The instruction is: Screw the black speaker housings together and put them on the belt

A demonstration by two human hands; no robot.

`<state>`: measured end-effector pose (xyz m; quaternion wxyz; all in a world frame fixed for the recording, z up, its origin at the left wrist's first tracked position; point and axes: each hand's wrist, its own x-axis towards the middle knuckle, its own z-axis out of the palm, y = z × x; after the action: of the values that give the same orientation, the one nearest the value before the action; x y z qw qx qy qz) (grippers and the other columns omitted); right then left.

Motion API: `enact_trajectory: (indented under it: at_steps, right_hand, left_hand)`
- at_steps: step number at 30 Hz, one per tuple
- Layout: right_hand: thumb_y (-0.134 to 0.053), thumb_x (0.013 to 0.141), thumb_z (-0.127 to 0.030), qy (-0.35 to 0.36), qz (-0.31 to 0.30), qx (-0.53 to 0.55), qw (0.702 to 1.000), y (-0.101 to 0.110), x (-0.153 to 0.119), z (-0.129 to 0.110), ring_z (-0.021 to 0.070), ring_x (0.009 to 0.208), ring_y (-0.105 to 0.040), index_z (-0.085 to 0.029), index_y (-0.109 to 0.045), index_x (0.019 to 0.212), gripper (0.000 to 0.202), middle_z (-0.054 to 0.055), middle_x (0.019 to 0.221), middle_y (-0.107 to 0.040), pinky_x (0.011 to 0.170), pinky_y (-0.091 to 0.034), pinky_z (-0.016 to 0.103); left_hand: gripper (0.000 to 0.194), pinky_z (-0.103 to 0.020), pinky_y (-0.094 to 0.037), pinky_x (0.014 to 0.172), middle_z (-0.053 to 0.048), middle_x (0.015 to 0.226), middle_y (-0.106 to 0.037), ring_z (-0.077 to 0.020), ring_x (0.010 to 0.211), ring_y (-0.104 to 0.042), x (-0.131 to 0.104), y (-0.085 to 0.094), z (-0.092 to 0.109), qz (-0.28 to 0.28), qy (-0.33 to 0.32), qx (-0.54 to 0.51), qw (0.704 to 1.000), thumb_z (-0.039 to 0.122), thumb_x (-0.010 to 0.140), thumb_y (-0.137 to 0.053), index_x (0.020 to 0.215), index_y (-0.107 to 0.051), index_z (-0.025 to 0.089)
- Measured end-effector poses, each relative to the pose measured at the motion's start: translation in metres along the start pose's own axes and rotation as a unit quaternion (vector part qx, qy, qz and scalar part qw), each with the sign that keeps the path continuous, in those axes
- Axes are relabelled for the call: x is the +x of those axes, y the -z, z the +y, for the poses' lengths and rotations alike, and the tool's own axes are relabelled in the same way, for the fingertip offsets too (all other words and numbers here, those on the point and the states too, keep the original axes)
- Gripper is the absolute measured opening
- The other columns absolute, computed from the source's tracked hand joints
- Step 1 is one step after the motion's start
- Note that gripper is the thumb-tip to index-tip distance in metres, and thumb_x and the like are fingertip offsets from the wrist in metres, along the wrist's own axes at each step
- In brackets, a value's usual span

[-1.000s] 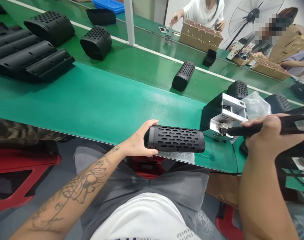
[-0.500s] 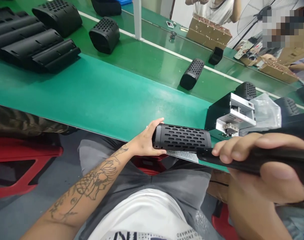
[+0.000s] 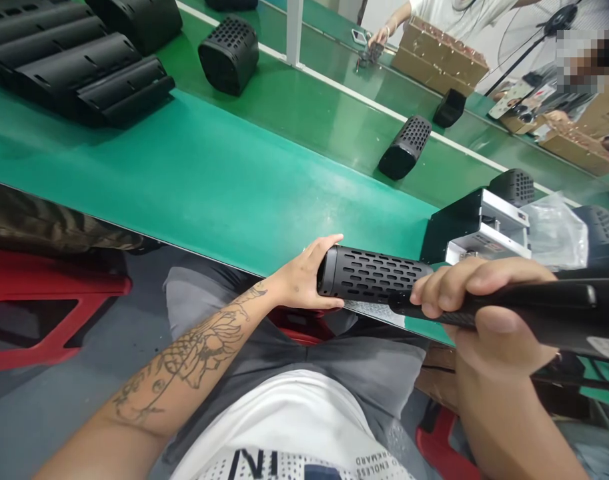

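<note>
Between my hands a black slotted speaker housing (image 3: 371, 272) lies on its side near the front edge of the green work surface. My left hand (image 3: 311, 273) is wrapped around its left end, thumb on the near side and fingers on the far side. A black electric screwdriver (image 3: 544, 310) is gripped in my right hand (image 3: 479, 300), its narrow nose pointing left. The nose overlaps the near right side of the housing in view; I cannot tell whether its tip touches. My fingers and the tool hide the housing's right end.
Beyond the housing stands a black-and-silver machine (image 3: 477, 227) with a clear plastic bag (image 3: 557, 227). Stacked black shells (image 3: 84, 73) lie at the left. More housings (image 3: 407, 147) sit on the green belt (image 3: 329, 120). Co-workers are across it, near cardboard boxes (image 3: 439, 57).
The view has shifted slightly. My right hand and the screwdriver have moved left, closer over the housing's right end. A co-worker's hand now reaches to a small item across the belt.
</note>
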<state>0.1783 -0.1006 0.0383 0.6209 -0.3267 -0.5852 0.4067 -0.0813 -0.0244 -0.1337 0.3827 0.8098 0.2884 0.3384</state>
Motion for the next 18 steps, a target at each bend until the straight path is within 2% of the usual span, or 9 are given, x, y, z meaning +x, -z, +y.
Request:
enact_trajectory:
  at_steps: [14,18]
  right_hand:
    - [-0.096,0.094,-0.036,0.000,-0.070,-0.012,0.997,0.005,0.002,0.008,0.0189,0.057,-0.071,-0.025,-0.084,0.102,0.018,0.000,0.073,-0.074,0.062,-0.069,0.041]
    - [-0.095,0.096,-0.041,0.009,-0.078,-0.042,0.996,0.002,0.010,-0.008,0.0193,0.056,-0.072,-0.026,-0.085,0.103,0.019,0.000,0.071,-0.074,0.062,-0.071,0.042]
  left_hand:
    - [0.143,-0.063,-0.047,0.141,-0.022,0.182,-0.044,-0.0470,0.169,-0.052,0.004,0.006,0.009,-0.024,0.037,-0.001,0.999,0.056,0.076,-0.106,0.187,-0.019,0.030]
    - [0.146,-0.062,-0.046,0.142,-0.021,0.183,-0.042,-0.0461,0.171,-0.049,0.002,0.002,0.005,-0.019,0.043,0.002,0.999,0.060,0.076,-0.107,0.188,-0.017,0.031]
